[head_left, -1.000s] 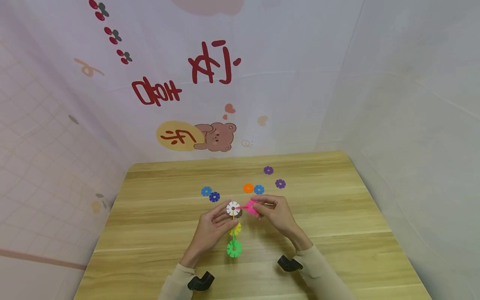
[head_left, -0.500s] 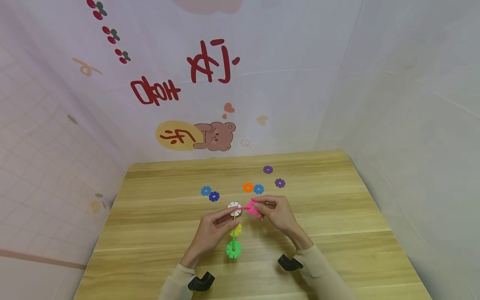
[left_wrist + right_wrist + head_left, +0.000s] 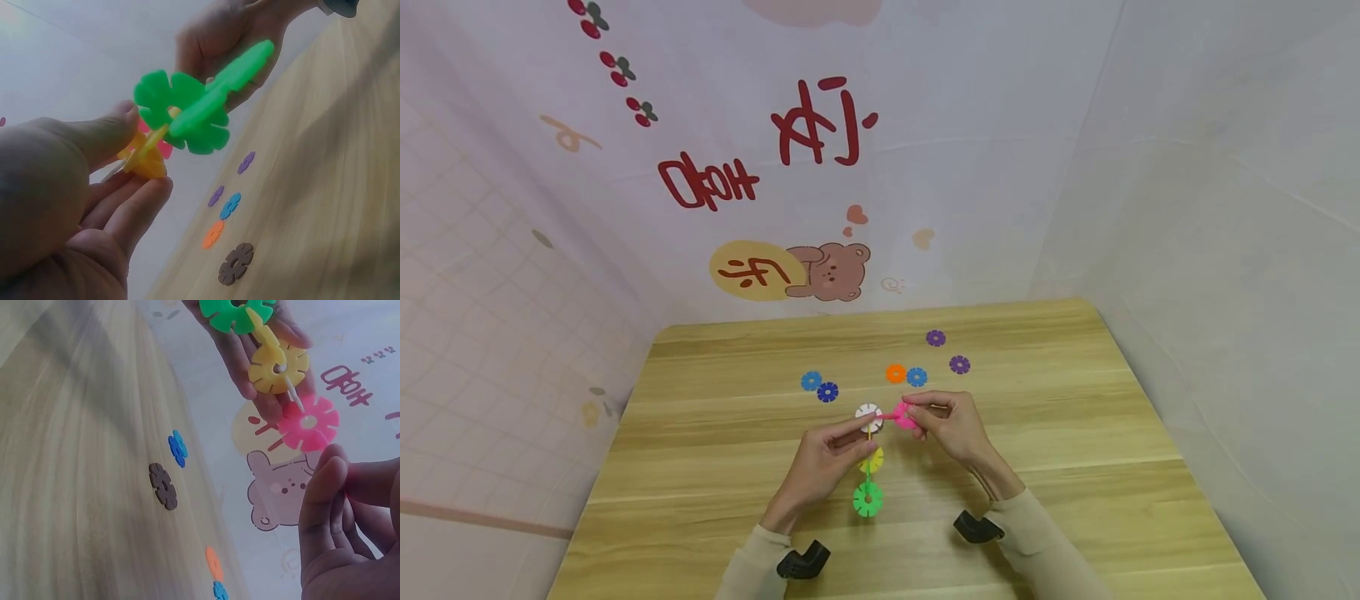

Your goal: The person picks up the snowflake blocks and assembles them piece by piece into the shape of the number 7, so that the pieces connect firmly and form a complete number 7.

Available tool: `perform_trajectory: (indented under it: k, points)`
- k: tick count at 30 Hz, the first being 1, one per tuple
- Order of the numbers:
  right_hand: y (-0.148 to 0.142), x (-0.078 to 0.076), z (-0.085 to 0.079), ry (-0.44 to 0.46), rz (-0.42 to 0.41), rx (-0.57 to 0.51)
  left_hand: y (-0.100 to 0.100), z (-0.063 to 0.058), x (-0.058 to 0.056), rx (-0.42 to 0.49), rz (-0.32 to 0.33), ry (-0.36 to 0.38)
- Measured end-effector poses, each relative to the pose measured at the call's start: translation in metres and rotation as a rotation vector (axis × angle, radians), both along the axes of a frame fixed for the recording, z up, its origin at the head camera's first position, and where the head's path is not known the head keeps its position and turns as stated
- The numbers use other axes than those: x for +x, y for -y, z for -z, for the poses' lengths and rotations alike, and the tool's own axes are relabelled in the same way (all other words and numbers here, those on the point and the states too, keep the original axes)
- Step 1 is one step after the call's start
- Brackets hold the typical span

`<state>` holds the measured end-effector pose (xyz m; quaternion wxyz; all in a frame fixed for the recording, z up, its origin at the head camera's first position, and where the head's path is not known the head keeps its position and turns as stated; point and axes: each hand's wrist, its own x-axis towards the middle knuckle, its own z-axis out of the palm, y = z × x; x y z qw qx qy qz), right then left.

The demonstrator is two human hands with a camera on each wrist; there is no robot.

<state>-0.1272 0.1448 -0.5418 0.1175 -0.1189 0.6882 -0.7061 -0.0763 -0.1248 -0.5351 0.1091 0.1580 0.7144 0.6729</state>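
Both hands hold one chain of slotted plastic snowflake discs above the table. It runs from a green disc (image 3: 859, 502) at the near end, past a second green one, to a yellow disc (image 3: 877, 459), a white disc (image 3: 862, 411) and a pink disc (image 3: 902, 409) at the right. My left hand (image 3: 827, 463) grips the yellow and white section between thumb and fingers, one fingertip lying over the white disc. Thumb and fingers of my right hand (image 3: 953, 427) pinch the pink end. In the right wrist view another pink disc (image 3: 322, 415) faces the camera, joined to the white one.
Loose discs lie farther back on the wooden table (image 3: 715, 467): light blue (image 3: 806, 382) and dark blue (image 3: 822, 394) at left, orange (image 3: 890, 374), blue (image 3: 911, 378) and purple (image 3: 953, 367) at right. A brown disc (image 3: 228, 273) lies below the hands. Curtains surround the table.
My left fingertip has come from behind the white disc to lie over its front. The chain has shifted very slightly; my right hand keeps its pinch on the pink disc.
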Motion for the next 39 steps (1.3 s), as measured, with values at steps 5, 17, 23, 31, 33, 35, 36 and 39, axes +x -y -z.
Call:
perform_trajectory:
  k: [5,17,23,31,33,35,36,39]
  points:
    - [0.001,0.001,-0.001,-0.004,0.014,-0.033,-0.002,-0.001,-0.001,0.007,0.006,-0.021]
    - [0.001,0.000,-0.005,-0.002,-0.001,0.006,-0.005,-0.002,0.000,0.007,-0.007,0.002]
    - [0.001,-0.002,-0.009,-0.039,-0.008,0.031,-0.009,-0.003,0.000,-0.019,-0.078,-0.026]
    - [0.004,-0.001,-0.008,-0.089,-0.020,0.074,-0.014,-0.002,-0.002,-0.068,-0.108,-0.142]
    - [0.006,0.001,-0.008,-0.094,-0.037,0.085,-0.016,-0.002,-0.002,-0.091,-0.124,-0.151]
    - [0.007,0.002,-0.008,-0.090,-0.059,0.097,-0.016,-0.003,-0.003,-0.111,-0.141,-0.153]
    - [0.007,0.002,-0.008,-0.084,-0.068,0.101,-0.017,-0.002,-0.003,-0.121,-0.145,-0.154]
    - [0.007,0.004,-0.008,-0.070,-0.088,0.124,-0.017,-0.003,-0.003,-0.155,-0.155,-0.157]
